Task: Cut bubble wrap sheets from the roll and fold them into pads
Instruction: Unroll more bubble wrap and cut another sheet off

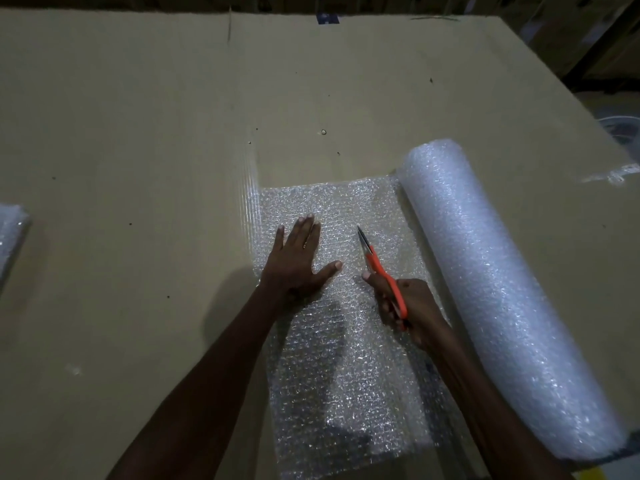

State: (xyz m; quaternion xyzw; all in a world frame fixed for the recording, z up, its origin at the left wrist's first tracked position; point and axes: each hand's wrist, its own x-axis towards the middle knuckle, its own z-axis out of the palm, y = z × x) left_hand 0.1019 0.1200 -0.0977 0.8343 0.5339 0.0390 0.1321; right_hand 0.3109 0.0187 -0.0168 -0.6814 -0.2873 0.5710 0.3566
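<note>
- Unrolled clear bubble wrap sheet [346, 358] lay nearest, flat on the brown cardboard tabletop [138, 133]
- Thick white bubble wrap roll [491, 289] sat right, long axis running away
- Left hand [298, 258], splayed, pinned the sheet taut
- Right hand [405, 306] clamped orange-handled scissors [377, 268], blades pointing away, parallel to the roll

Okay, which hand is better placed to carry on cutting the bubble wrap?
Right. The right hand already grips the orange scissors, blades on the unrolled sheet; the left hand lies flat, pinning it.
</note>
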